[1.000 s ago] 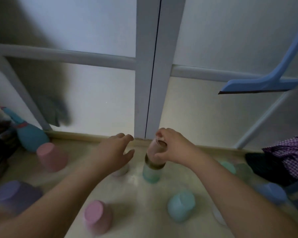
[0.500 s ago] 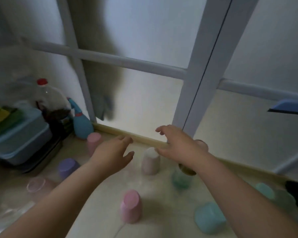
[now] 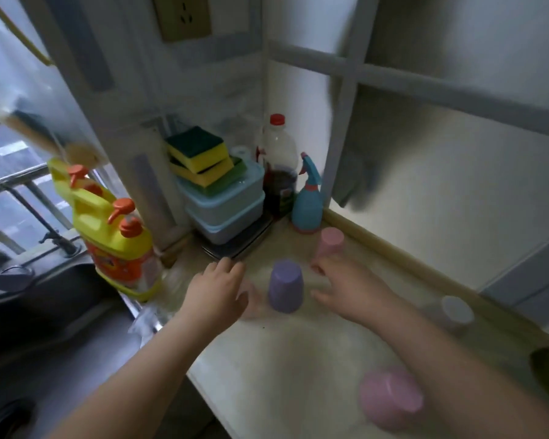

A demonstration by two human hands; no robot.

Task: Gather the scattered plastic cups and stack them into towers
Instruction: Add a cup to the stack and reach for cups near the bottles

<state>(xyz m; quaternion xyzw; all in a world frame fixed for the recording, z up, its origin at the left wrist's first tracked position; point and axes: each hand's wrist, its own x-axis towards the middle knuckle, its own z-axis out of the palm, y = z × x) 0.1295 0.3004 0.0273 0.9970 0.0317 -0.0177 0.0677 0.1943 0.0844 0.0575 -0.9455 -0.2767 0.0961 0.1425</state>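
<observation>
While both hands spread fingers wide | purple cup (image 3: 286, 289) between left hand (image 3: 216, 293) and right hand (image 3: 352, 289), untouched

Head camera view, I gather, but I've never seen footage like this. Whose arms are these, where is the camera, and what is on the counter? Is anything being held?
There is no machine: a person wears one wide-angle camera on the head, looking down at their bare arms. The left hand and right hand are open, either side of an upside-down purple cup, gripping nothing. On the counter a pink cup stands behind it, a blurred pink cup lies nearer, and a pale cup sits right. Sponges, a spray bottle and yellow detergent bottles fill the corner.
</observation>
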